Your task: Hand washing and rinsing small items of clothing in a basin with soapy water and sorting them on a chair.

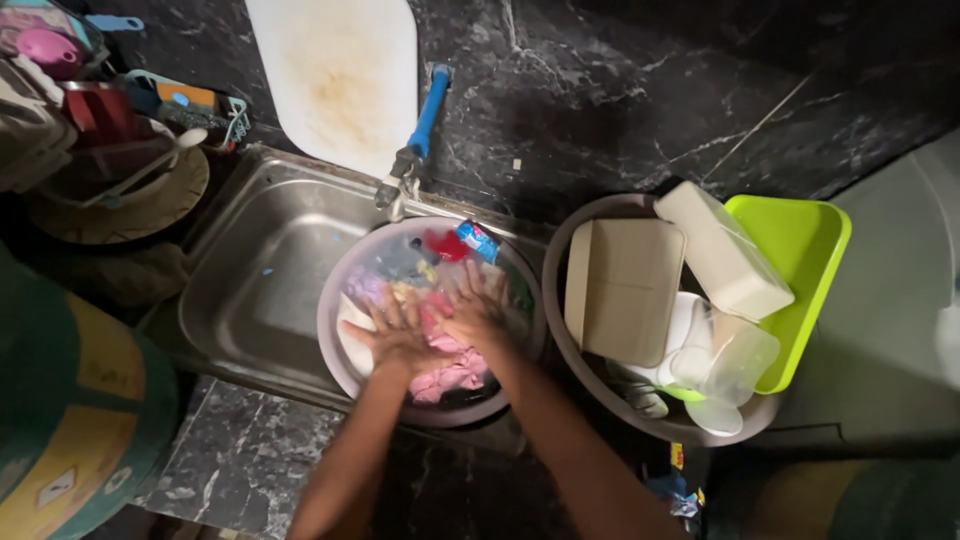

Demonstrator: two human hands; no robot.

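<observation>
While flat, both hands press the pink cloth beneath.

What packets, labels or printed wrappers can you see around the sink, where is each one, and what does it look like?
Small sachet: at the far rim of the basin in the sink, past the right hand; rectangular, blue, red and white.
Printed wrapper: at the counter's near edge, below the basin of containers; crumpled, blue with yellow and red.
Printed drum: far left; round, green and yellow panels.
No screens show.
</observation>
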